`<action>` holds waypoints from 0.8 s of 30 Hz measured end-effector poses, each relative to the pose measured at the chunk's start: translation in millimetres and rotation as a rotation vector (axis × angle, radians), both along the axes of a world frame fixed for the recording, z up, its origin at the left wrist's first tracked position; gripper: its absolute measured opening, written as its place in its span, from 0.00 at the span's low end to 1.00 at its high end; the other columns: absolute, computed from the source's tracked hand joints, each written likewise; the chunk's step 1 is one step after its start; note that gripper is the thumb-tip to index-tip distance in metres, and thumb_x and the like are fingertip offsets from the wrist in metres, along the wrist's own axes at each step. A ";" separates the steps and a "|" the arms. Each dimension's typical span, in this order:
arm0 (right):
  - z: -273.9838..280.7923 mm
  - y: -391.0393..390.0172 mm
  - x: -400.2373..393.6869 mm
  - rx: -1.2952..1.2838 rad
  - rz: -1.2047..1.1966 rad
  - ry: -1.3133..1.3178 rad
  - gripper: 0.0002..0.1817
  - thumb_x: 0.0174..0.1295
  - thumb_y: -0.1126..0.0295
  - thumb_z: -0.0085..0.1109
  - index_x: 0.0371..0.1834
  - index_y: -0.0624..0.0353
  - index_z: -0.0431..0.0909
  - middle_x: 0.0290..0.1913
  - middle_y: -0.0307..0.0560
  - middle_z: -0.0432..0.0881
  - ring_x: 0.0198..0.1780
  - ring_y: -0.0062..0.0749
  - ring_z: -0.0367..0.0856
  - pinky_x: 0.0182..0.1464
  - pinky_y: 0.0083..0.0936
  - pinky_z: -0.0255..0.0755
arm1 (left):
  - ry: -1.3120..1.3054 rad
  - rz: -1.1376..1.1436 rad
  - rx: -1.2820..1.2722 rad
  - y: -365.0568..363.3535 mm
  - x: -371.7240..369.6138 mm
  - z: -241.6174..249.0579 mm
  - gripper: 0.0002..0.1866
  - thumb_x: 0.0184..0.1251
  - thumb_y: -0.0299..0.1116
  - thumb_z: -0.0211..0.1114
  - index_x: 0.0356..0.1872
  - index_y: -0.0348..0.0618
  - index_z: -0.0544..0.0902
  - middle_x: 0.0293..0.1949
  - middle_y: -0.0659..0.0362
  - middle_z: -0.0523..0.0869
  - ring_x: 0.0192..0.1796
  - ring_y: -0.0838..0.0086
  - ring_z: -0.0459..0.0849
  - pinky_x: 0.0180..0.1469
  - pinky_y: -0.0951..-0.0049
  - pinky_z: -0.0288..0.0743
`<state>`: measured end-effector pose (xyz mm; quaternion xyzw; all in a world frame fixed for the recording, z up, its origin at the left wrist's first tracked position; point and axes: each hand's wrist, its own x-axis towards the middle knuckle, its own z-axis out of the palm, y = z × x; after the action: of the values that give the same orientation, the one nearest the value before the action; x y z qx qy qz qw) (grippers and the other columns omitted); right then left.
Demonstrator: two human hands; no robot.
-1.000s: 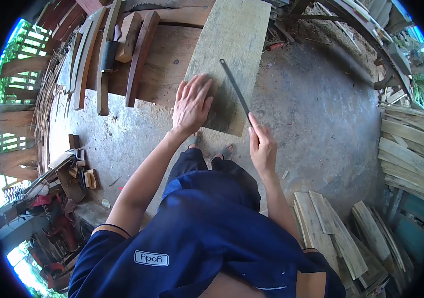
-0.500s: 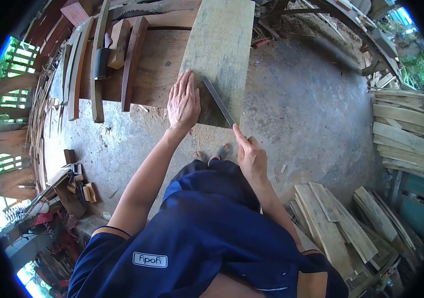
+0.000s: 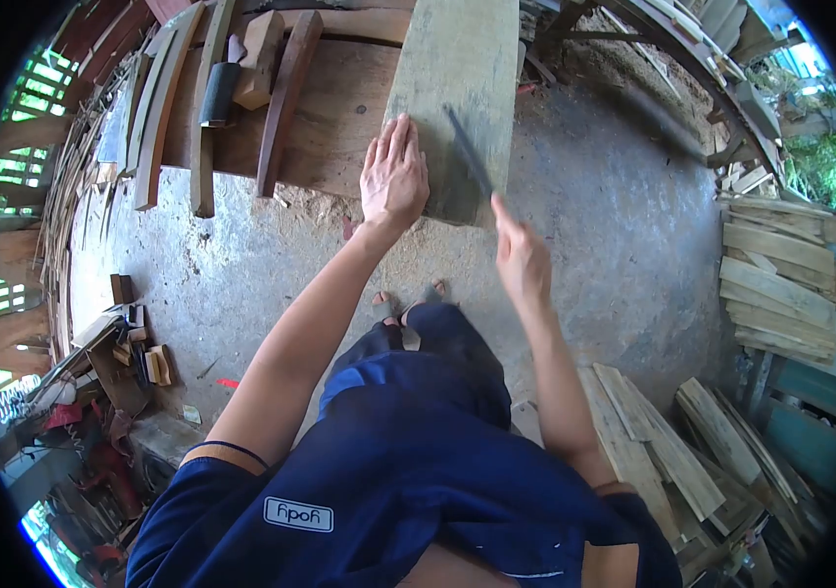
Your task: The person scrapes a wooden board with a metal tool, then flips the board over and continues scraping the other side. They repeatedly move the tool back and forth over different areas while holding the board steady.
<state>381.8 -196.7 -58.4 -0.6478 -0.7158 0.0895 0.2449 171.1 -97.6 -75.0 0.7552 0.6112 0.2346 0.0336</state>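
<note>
A wide, pale wooden plank [image 3: 452, 59] lies on the workbench, its near end pointing toward me. My left hand [image 3: 395, 176] rests flat along the plank's left edge with its fingers stretched out. In my right hand [image 3: 524, 257] is the near end of a long, narrow, dark grey flat file [image 3: 471, 152], with the index finger laid along it. The file slants up and to the left over the near part of the plank. My right fist hides its grip end, and the hand stays beyond the plank's right corner.
Across the brown workbench [image 3: 334, 108] lie several curved wooden pieces [image 3: 288, 103] and a dark cylinder [image 3: 219, 93]. Stacked boards [image 3: 780, 284] stand at the right, more planks [image 3: 663, 441] at lower right. Small wood blocks [image 3: 155, 365] sit on the concrete floor [image 3: 623, 265] at left.
My right hand has pushed the file farther up the plank, and the file now stands at a steeper angle. My left hand stays flat at the plank's edge. The whole view has shifted slightly.
</note>
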 end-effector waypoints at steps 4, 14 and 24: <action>-0.1 72.2 13.1 -0.050 -0.086 -0.032 0.24 0.73 0.69 0.58 0.72 0.44 0.76 0.29 0.54 0.87 0.26 0.39 0.86 0.28 0.32 0.78 | -0.001 -0.005 -0.022 -0.2 -0.4 0.2 0.28 0.79 0.38 0.47 0.75 0.33 0.66 0.78 0.50 0.64 0.80 0.59 0.60 0.80 0.56 0.53; -19.0 101.4 45.1 -0.053 0.202 0.510 0.21 0.79 0.66 0.49 0.71 0.62 0.74 0.67 0.58 0.80 0.65 0.41 0.82 0.63 0.30 0.73 | -0.188 0.131 0.017 -9.1 6.4 7.7 0.26 0.72 0.38 0.56 0.70 0.45 0.75 0.73 0.53 0.73 0.75 0.58 0.70 0.76 0.57 0.63; 41.1 150.9 60.5 0.056 0.624 0.343 0.21 0.79 0.69 0.48 0.72 0.66 0.72 0.68 0.61 0.78 0.67 0.52 0.78 0.66 0.36 0.73 | -0.009 0.513 0.047 -35.5 42.2 2.1 0.28 0.75 0.46 0.57 0.72 0.50 0.74 0.77 0.54 0.68 0.80 0.58 0.60 0.81 0.46 0.46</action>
<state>442.3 -45.8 -17.3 -0.3666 -0.8299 0.2479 0.3398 213.3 -133.1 -72.9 0.5749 0.7771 0.2529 -0.0417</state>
